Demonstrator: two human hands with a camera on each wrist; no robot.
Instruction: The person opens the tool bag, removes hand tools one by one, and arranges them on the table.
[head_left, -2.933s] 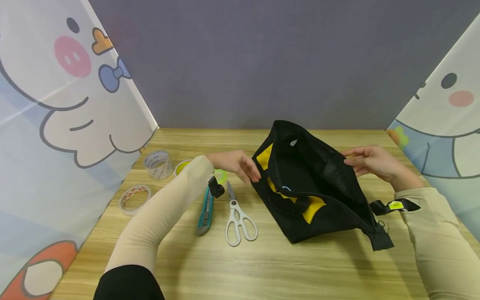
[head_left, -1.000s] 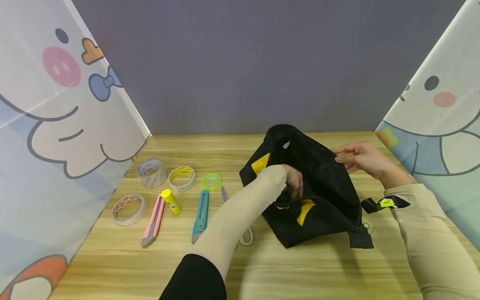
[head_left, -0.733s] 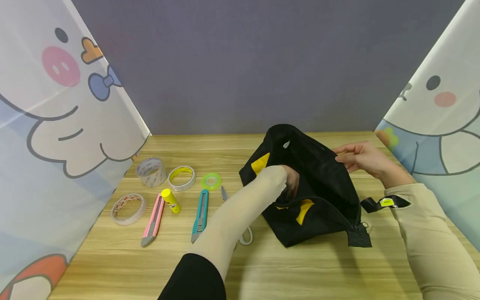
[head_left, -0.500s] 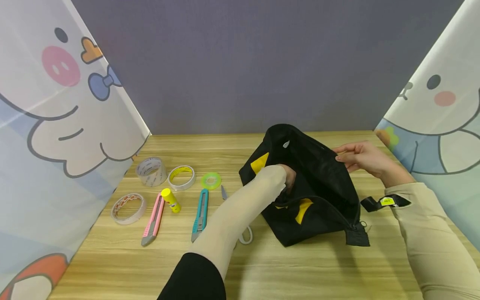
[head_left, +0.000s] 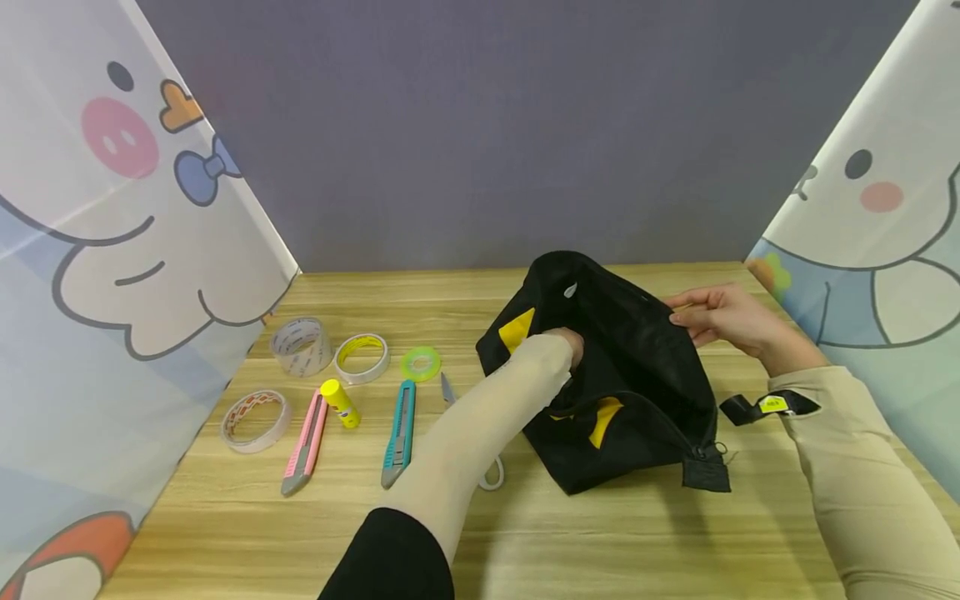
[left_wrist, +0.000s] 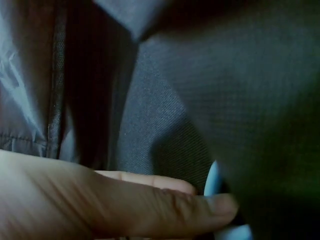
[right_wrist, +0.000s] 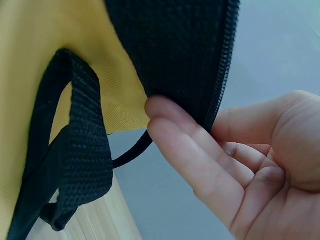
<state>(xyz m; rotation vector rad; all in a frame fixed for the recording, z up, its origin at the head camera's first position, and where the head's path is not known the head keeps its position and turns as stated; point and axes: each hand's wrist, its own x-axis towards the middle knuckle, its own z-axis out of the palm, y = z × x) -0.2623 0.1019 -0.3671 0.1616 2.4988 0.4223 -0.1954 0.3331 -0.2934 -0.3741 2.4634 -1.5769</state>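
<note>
A black bag (head_left: 637, 442) with yellow patches lies open on the table, its mouth spread wide. My left hand (head_left: 573, 343) is deep inside it, mostly hidden by the sleeve and the bag's edge in the head view. Inside, in the left wrist view, the left hand (left_wrist: 125, 200) has its thumb over a light blue curved object (left_wrist: 213, 179) with a finger behind, pinching it; most of that object is hidden. At the bag's right side my right hand (head_left: 723, 321) pinches the zippered rim (right_wrist: 175, 60) between thumb and fingers, holding the mouth apart.
Left of the bag lie scissors (head_left: 491, 475), partly under the left arm, a teal utility knife (head_left: 400, 433), a pink utility knife (head_left: 305, 446), a glue stick (head_left: 341, 404), green tape (head_left: 421, 364) and several other tape rolls (head_left: 257, 421). A grey panel (head_left: 525, 142) stands behind.
My left hand has moved from outside the bag's left edge into its mouth, then sunk deeper. The right hand keeps its hold on the rim; the bag's zipper end has shifted slightly left.
</note>
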